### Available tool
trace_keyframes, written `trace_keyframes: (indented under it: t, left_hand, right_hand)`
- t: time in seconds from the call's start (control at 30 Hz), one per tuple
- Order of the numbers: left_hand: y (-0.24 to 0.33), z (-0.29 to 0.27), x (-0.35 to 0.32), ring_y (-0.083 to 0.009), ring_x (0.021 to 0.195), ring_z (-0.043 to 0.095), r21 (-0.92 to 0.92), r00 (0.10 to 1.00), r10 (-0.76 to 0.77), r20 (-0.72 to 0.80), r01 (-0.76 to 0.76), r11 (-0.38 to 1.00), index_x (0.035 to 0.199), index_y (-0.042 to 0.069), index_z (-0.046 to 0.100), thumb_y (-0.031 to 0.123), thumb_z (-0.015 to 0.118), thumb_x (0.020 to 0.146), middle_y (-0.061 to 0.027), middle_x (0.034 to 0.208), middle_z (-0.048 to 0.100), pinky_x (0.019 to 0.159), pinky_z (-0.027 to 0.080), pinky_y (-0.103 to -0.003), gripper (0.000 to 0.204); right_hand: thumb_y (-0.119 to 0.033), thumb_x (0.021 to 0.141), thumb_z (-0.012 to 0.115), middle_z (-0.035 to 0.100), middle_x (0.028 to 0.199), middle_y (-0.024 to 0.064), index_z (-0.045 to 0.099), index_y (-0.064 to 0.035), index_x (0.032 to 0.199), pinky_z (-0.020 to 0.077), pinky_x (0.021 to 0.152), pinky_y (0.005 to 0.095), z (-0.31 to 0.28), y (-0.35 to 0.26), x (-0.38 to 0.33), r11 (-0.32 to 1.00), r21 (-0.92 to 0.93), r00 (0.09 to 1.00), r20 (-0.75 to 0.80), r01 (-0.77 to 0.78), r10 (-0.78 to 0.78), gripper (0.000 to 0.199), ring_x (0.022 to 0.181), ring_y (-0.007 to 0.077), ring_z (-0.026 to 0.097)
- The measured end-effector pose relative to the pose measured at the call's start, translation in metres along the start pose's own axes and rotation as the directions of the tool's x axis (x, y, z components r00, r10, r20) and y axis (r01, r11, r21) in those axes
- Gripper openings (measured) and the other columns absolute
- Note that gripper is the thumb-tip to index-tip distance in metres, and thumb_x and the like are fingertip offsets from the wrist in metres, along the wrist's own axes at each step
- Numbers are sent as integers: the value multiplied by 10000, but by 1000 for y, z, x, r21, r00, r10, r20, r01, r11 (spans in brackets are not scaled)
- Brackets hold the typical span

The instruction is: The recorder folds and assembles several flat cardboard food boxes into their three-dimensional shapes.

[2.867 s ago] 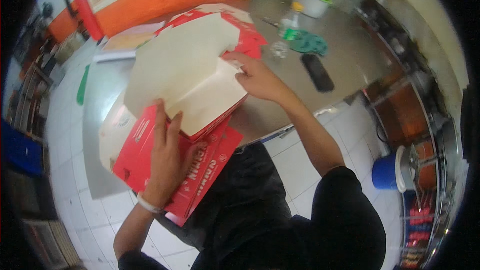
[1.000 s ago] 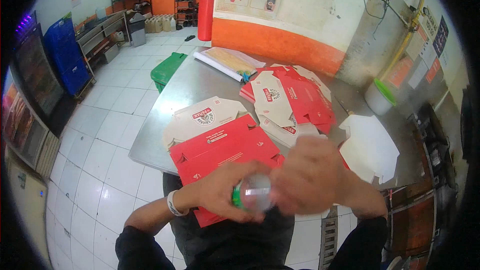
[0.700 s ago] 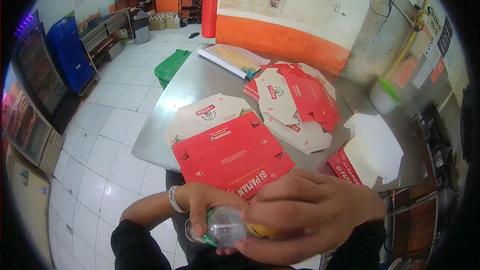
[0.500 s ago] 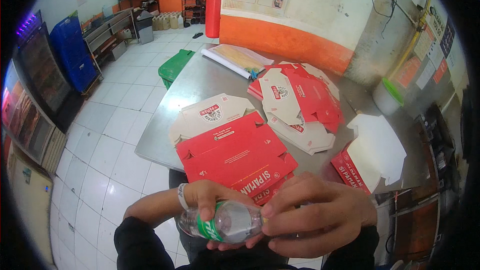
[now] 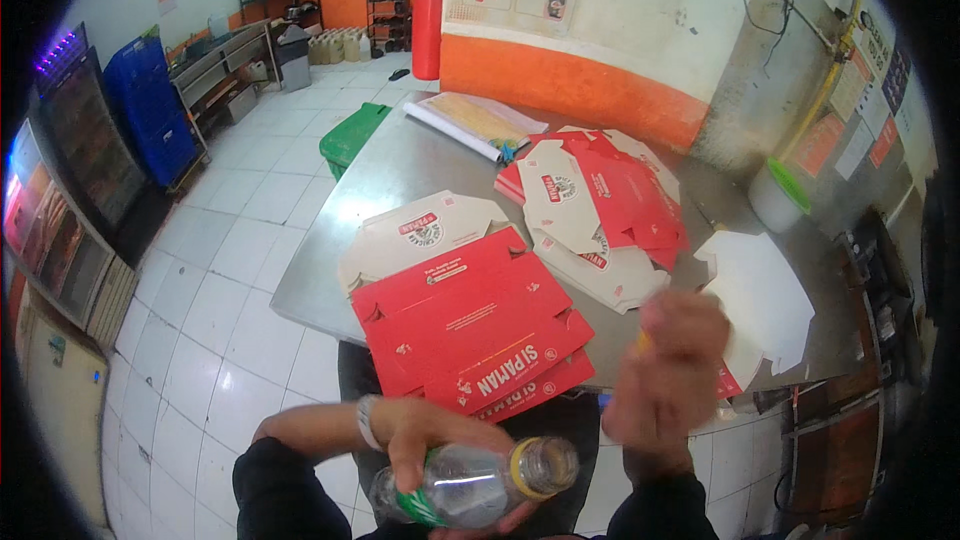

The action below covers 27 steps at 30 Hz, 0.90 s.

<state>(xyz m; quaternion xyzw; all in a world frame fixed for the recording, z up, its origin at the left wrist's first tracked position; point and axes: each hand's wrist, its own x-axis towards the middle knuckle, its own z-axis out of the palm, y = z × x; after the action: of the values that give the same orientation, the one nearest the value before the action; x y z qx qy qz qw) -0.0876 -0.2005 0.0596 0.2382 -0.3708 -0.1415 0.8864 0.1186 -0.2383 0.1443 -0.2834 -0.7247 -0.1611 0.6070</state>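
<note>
My left hand (image 5: 415,430) is wrapped around a clear plastic bottle (image 5: 470,485) with a green label. The bottle lies tilted, its uncapped mouth facing right, with a yellow ring at the neck. My right hand (image 5: 672,375), raised to the right of the bottle and smeared by motion, is closed with a bit of yellow showing at its fingers, which looks like the bottle cap. Just beyond both hands, flat red cardboard boxes (image 5: 465,325) with off-white flaps lie at the front edge of the metal table (image 5: 320,270).
More flattened red and white boxes (image 5: 640,195) are piled farther back. An opened-out white box (image 5: 760,300) stands beyond my right hand. A rolled paper bundle (image 5: 455,130) is at the table's far left corner; a white tub with a green rim (image 5: 778,195) stands at the right. A green bin (image 5: 352,137) is beside the table.
My right hand has left the bottle's neck and moved up and right, with a bit of yellow in it. The bottle's mouth is now uncovered and turned toward me.
</note>
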Motion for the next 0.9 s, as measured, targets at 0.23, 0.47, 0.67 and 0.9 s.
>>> trace_keyframes:
  t: [0.23, 0.47, 0.67, 0.9]
  left_hand:
    - [78, 55, 14, -329, 1056, 650, 946, 903, 403, -149, 249, -207, 1288, 95, 552, 364, 813, 806, -145, 1182, 647, 892, 501, -455, 611]
    - [130, 95, 54, -320, 906, 690, 281, 915, 314, 253, 241, -929, 1151, 132, 523, 283, 784, 809, -127, 1025, 698, 807, 518, -479, 457]
    - [129, 111, 46, -318, 891, 689, -13, 899, 88, 429, 104, -995, 1121, 112, 501, 221, 693, 884, -146, 982, 699, 748, 518, -454, 324]
    - [129, 125, 42, -316, 883, 689, -27, 913, 105, 394, 126, -992, 1120, 110, 498, 211, 687, 887, -148, 984, 699, 740, 519, -450, 316]
  right_hand:
    - [75, 707, 591, 595, 1000, 166, 580, 8, 841, 494, 762, 375, 83, 87, -123, 762, 91, 692, 497, -641, 523, 150, 892, 328, 609]
    - [63, 735, 593, 611, 1043, 179, 603, 13, 869, 512, 833, 423, 83, 76, -122, 885, 26, 760, 525, -466, 384, 144, 987, 373, 612]
    - [70, 741, 586, 638, 1107, 198, 620, 14, 895, 521, 865, 422, 82, 73, -125, 854, 24, 739, 513, -520, 436, 167, 1020, 387, 633]
    - [70, 745, 597, 650, 1148, 208, 647, 17, 932, 536, 869, 414, 83, 69, -120, 856, -25, 730, 511, -516, 455, 200, 1022, 383, 652]
